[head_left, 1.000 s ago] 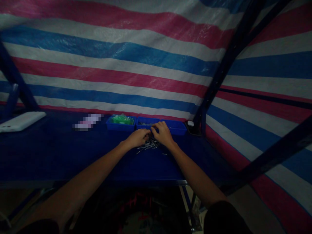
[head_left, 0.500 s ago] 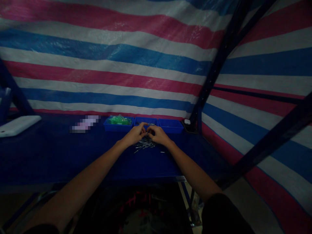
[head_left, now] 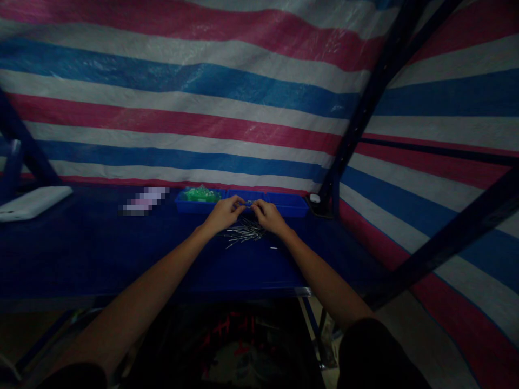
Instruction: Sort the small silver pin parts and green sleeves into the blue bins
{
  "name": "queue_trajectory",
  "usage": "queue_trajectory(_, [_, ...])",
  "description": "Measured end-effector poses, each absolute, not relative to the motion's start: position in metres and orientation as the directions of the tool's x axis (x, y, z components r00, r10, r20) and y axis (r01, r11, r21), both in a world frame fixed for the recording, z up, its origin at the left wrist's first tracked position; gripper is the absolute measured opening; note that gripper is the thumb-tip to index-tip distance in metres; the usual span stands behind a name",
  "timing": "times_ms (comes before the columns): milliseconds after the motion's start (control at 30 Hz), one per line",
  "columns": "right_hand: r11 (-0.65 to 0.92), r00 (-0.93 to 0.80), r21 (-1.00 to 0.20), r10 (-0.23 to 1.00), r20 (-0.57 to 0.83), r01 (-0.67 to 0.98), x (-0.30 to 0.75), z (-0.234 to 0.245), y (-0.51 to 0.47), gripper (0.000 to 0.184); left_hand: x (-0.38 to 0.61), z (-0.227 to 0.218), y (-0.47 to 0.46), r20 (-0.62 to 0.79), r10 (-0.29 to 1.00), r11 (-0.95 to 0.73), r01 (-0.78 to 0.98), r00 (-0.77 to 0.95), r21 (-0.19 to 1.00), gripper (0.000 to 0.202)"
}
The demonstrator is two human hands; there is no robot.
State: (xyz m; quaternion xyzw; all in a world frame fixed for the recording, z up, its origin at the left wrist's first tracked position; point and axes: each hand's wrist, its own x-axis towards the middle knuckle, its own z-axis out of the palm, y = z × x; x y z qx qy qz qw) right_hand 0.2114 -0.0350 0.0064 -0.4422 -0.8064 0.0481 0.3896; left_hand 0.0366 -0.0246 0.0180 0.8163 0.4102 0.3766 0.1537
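My left hand (head_left: 222, 213) and my right hand (head_left: 267, 215) hover close together over a heap of several thin metal pins (head_left: 243, 234) on the dark blue table (head_left: 101, 254). Both hands have their fingers pinched, and the fingertips meet around a small metal piece (head_left: 248, 203) held between them just above the heap. The piece is too small and dim to name more exactly. Right behind the hands stands a row of blue trays (head_left: 284, 205); the leftmost tray (head_left: 198, 199) holds green parts.
A white flat device (head_left: 34, 202) lies at the table's far left. A pale pink blurred item (head_left: 145, 200) sits left of the trays. Dark blue metal frame posts (head_left: 357, 124) rise at the right, with a striped tarp (head_left: 203, 97) behind. The table's front edge runs near my forearms.
Both hands lifted off the pin heap and drew together, fingertips now pinching a small piece above it. The view shifted slightly.
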Motion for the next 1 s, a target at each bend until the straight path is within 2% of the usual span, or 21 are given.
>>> queue_trajectory(133, [0.584, -0.274, -0.434, 0.760, 0.589, 0.686, 0.213, 0.007, -0.035, 0.025, 0.034, 0.021, -0.028, 0.533, 0.751, -0.643, 0.615, 0.390, 0.456, 0.019])
queue_trajectory(233, [0.601, -0.256, -0.460, 0.747, 0.613, 0.654, 0.211, 0.007, -0.037, 0.021, 0.034, 0.023, -0.030, 0.552, 0.745, -0.634, 0.654, 0.375, 0.413, 0.023])
queue_trajectory(367, [0.652, -0.246, -0.448, 0.695, 0.676, 0.612, 0.208, 0.006, -0.038, 0.023, 0.032, 0.026, -0.030, 0.540, 0.756, -0.627, 0.645, 0.369, 0.437, 0.026])
queue_trajectory(500, [0.667, -0.254, -0.390, 0.657, 0.710, 0.635, 0.207, 0.007, -0.039, 0.016, 0.030, 0.029, -0.028, 0.520, 0.750, -0.648, 0.608, 0.408, 0.458, 0.025])
queue_trajectory(833, [0.671, -0.246, -0.377, 0.642, 0.726, 0.639, 0.205, 0.008, -0.041, 0.019, 0.030, 0.025, -0.023, 0.507, 0.767, -0.631, 0.607, 0.394, 0.483, 0.037])
queue_trajectory(1000, [0.654, -0.234, -0.368, 0.645, 0.727, 0.661, 0.205, 0.009, -0.041, 0.023, 0.033, 0.026, -0.030, 0.524, 0.747, -0.658, 0.575, 0.410, 0.486, 0.026])
